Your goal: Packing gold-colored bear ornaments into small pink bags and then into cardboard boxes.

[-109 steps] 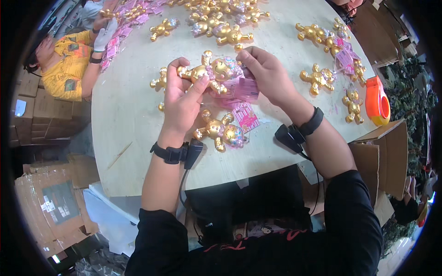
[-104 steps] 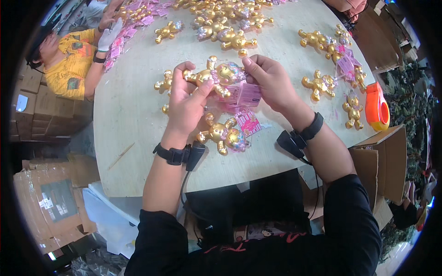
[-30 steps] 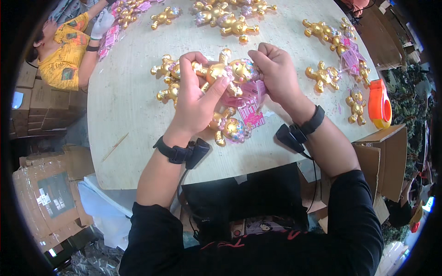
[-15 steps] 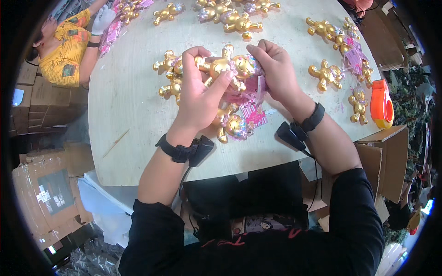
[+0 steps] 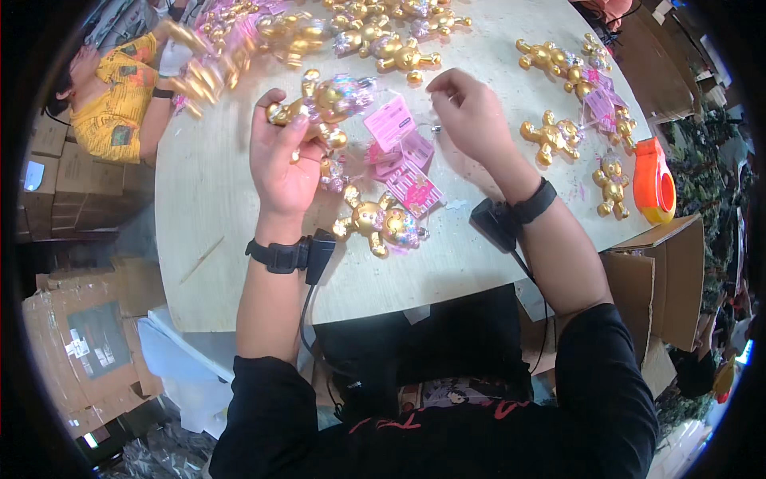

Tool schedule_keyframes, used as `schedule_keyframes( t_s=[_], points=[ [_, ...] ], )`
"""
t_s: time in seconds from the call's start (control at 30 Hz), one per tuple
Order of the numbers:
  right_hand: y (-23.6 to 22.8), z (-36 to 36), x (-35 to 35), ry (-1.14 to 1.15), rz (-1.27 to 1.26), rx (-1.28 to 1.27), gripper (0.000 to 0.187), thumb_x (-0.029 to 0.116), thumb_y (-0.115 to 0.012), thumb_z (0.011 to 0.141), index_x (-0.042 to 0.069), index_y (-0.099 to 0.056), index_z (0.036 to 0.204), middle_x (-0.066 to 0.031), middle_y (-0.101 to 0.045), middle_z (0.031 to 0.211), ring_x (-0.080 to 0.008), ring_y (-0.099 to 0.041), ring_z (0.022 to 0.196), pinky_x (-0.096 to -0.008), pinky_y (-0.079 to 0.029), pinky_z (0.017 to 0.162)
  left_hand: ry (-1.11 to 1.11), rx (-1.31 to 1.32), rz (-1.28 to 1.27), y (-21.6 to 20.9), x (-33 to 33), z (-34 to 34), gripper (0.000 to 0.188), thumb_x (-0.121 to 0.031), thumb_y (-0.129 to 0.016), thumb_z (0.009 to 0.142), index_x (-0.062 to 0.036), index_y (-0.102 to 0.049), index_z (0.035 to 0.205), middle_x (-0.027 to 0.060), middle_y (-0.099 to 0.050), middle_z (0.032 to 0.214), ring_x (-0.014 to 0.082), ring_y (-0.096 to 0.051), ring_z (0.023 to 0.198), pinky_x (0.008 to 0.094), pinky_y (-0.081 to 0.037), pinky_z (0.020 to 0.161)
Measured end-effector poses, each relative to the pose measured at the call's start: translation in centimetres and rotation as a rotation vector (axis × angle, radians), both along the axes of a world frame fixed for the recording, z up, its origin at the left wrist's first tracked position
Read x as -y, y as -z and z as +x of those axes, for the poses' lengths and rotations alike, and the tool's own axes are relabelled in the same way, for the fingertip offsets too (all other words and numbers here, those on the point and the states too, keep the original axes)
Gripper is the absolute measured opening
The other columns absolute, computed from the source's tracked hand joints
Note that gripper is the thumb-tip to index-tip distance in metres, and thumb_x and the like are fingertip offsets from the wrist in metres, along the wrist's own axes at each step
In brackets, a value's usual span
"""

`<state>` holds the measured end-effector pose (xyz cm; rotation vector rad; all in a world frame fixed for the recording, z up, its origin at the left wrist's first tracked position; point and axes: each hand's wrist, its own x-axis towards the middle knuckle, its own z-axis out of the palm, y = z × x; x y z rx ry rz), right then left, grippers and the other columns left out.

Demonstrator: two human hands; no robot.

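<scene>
My left hand point(image 5: 281, 172) grips a shiny gold figurine point(image 5: 317, 110) with pearly pink-violet hair, raised above the table. To its right, my right hand point(image 5: 476, 124) has its fingers curled together; whether something small sits in them is hidden. A small metal clasp point(image 5: 436, 128) shows just below those fingertips. Between my hands is a cluster of pink cards, with a light pink card point(image 5: 390, 124) tilted up and a striped pink card point(image 5: 414, 189) lower down. Nearer to me, another gold figurine point(image 5: 369, 220) lies on its back, its head beside the striped card.
Several gold figurines point(image 5: 391, 52) are heaped at the table's far side. More lie to the right, near an orange tape dispenser point(image 5: 654, 180). At the upper left, a person in a yellow top point(image 5: 116, 104) is beside motion-blurred gold figurines point(image 5: 209, 72). An open cardboard box point(image 5: 674, 279) stands at the right edge.
My left hand has moved left with the gold figurine, away from my right hand. My right hand has barely shifted. Blurred figurines now appear in front of the other person.
</scene>
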<state>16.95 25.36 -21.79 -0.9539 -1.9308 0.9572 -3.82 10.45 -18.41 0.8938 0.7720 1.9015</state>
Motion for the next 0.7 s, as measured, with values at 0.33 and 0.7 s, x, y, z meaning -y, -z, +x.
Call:
schedule_keyframes(
  t_s=[0.33,0.7],
  points=[
    [-0.1,1.4,-0.4,-0.336,0.236,0.462,0.014,0.01,-0.065,0.082,0.001,-0.064,0.093,-0.0159,-0.066,0.088,-0.0323,-0.065,0.08,-0.0415,-0.052,0.074,-0.208,-0.092,-0.105,0.8,-0.5,-0.8,0.045,0.002,-0.062,0.09,-0.01,-0.041,0.128,0.0096,-0.064,0.101,0.0173,-0.064,0.082,0.0314,-0.055,0.065],
    [-2.1,0.0,1.8,-0.013,0.198,-0.018,0.017,0.003,-0.062,0.086,0.0,-0.067,0.102,-0.0139,-0.063,0.093,-0.0231,-0.062,0.074,-0.0337,-0.051,0.068,-0.256,-0.202,-0.274,1.2,0.0,-0.8,0.042,0.002,-0.058,0.091,-0.0098,-0.04,0.128,0.0094,-0.063,0.105,0.0177,-0.066,0.089,0.0313,-0.055,0.069]
  ],
)
